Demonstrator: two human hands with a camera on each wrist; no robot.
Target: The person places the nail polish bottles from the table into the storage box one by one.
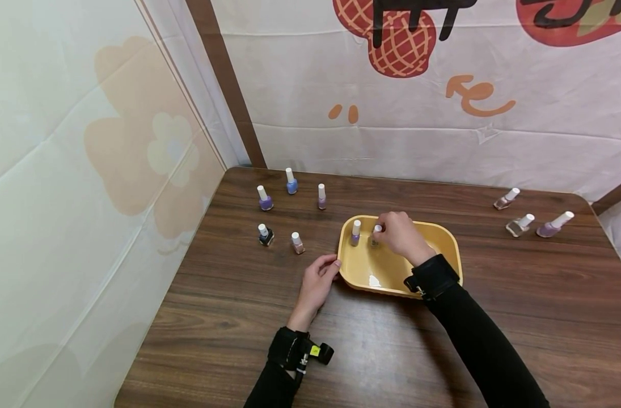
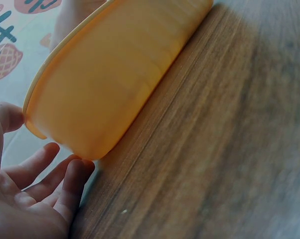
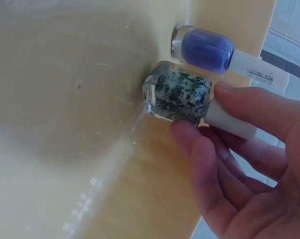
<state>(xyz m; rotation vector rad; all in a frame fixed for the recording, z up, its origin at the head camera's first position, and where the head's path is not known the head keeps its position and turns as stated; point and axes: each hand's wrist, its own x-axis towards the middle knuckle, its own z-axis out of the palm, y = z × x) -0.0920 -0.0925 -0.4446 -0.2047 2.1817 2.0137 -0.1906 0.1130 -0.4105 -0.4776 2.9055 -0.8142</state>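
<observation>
While the upper part of the head view is taken up by a printed white sheet (image 1: 290, 96), the lower part is filled by a brown wood-grain table (image 1: 213, 328). Just right of the frame's centre, a yellow tray (image 1: 387, 273) is set on the table. Its left end is touched by the left hand (image 1: 317, 283), whose loosely bent fingers (image 2: 76, 181) are laid against the outer wall. By the right hand (image 1: 402, 235), extended over the tray, the white cap (image 3: 232, 121) of a dark-speckled bottle (image 3: 182, 94) is pinched. That bottle is held inside the tray, toward its upper left, beside an upright purple bottle (image 3: 207, 50) labelled 026; whether its base meets the tray floor cannot be told. Left of the tray, five capped bottles are spread on the table: a blue bottle (image 1: 292, 186), a violet bottle (image 1: 266, 202), a lilac bottle (image 1: 322, 201), a black bottle (image 1: 266, 237) and a pink bottle (image 1: 298, 246). Near the frame's right edge, three more are grouped: a brownish bottle (image 1: 502, 202), a grey bottle (image 1: 516, 228) and a mauve bottle (image 1: 548, 229).
</observation>
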